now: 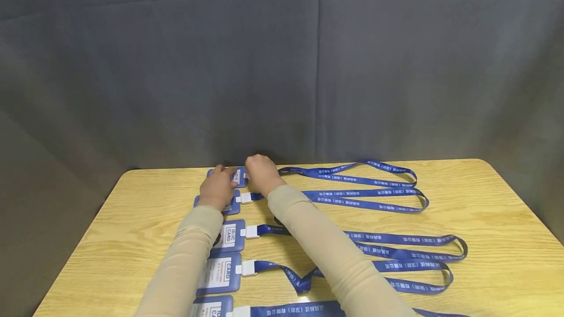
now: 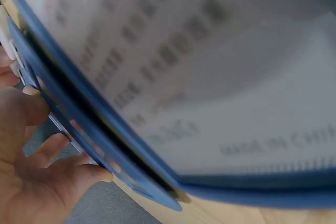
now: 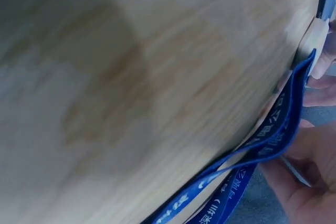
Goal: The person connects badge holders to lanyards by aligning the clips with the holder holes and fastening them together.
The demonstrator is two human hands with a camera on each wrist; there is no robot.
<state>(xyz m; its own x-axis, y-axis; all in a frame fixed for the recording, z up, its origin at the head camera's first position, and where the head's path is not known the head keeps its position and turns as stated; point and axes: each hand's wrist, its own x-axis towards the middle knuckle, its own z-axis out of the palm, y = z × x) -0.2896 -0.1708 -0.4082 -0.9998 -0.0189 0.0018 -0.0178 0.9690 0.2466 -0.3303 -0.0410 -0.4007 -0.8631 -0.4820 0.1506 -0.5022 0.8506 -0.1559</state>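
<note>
At the far edge of the table, my left hand holds the farthest blue ID card holder by its edges. In the left wrist view, the thumb and fingers lie along that holder, partly behind nearer ones. Beside it, my right hand pinches the white clip where the holder joins its blue lanyard. The lanyard's loop stretches right across the table. Just nearer, a second card holder lies partly under my left hand and wrist.
Toward me, more card holders lie in a column, their lanyards running right. One lanyard is folded in a kink. My forearms cover parts of several. Behind the wooden table hangs a grey curtain.
</note>
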